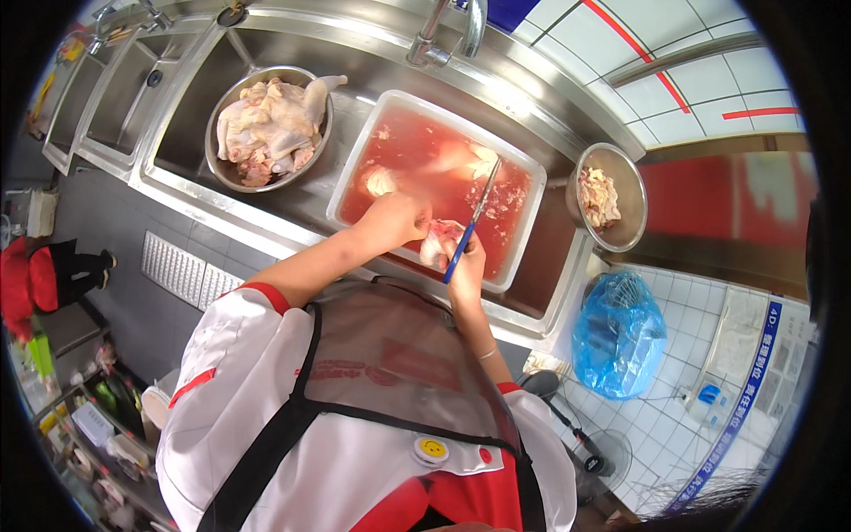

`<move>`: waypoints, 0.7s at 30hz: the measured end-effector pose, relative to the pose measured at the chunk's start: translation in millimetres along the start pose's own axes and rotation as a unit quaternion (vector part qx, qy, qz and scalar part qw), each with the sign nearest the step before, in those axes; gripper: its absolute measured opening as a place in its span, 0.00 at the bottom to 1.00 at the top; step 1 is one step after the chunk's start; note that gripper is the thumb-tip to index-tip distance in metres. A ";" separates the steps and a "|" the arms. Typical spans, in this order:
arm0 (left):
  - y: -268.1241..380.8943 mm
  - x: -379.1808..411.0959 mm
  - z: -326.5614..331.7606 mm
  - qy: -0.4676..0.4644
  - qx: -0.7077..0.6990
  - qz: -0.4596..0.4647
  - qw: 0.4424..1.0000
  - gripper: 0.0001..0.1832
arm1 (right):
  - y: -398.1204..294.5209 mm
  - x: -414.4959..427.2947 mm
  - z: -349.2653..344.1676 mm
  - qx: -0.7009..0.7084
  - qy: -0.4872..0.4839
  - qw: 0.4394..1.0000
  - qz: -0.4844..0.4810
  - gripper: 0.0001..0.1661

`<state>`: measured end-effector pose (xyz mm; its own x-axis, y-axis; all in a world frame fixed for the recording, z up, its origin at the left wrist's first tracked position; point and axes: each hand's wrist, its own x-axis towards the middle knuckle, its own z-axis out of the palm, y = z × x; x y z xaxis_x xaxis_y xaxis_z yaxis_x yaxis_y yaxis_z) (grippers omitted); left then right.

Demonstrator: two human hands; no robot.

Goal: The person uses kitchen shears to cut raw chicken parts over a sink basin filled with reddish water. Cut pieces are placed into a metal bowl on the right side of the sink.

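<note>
My left hand pinches one edge of a piece of raw poultry above the near side of a white plastic tub. Around blue-handled scissors and the other side of that piece, my right hand is closed; the long metal blades point away over the tub. Reddish water fills the tub, with pale poultry pieces and small scraps in it. Left of the tub, a steel bowl holds a heap of raw chicken. A smaller steel bowl on the right holds yellowish trimmings.
The tub sits in a steel sink below a faucet. A blue plastic bag covers something at the lower right. Further basins lie at the upper left. A person in red and black is at far left.
</note>
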<state>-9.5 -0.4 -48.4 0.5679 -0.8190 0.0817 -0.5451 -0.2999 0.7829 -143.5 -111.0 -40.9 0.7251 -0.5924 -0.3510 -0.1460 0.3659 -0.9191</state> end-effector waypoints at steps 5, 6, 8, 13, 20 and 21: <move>-12.8 1.4 16.7 0.033 0.017 0.014 0.999 0.06 | 8.2 0.0 -3.1 -0.014 0.026 1.000 -0.010 0.11; -12.4 2.3 17.7 0.031 0.010 0.002 0.999 0.07 | 11.2 0.2 -4.1 -0.007 0.032 0.999 -0.005 0.11; -11.6 4.5 19.6 0.026 -0.005 -0.022 0.999 0.07 | 15.8 1.3 -4.0 0.008 0.042 0.999 0.005 0.11; -19.5 10.9 31.6 0.040 -0.018 -0.065 0.997 0.06 | 18.6 2.0 -6.2 0.004 0.064 0.998 0.003 0.11; -34.1 12.8 47.0 0.051 -0.054 -0.102 0.992 0.06 | 25.6 3.5 -11.7 0.030 0.067 0.997 0.025 0.12; -34.7 12.6 47.2 0.057 -0.055 -0.095 0.992 0.06 | 24.8 3.5 -11.6 0.032 0.067 0.997 0.032 0.13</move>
<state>-12.6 -23.3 -103.7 0.7244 -0.6893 -0.0096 -0.3543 -0.3843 0.8525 -152.4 -112.3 -67.0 0.6192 -0.6551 -0.4329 -0.1426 0.4483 -0.8824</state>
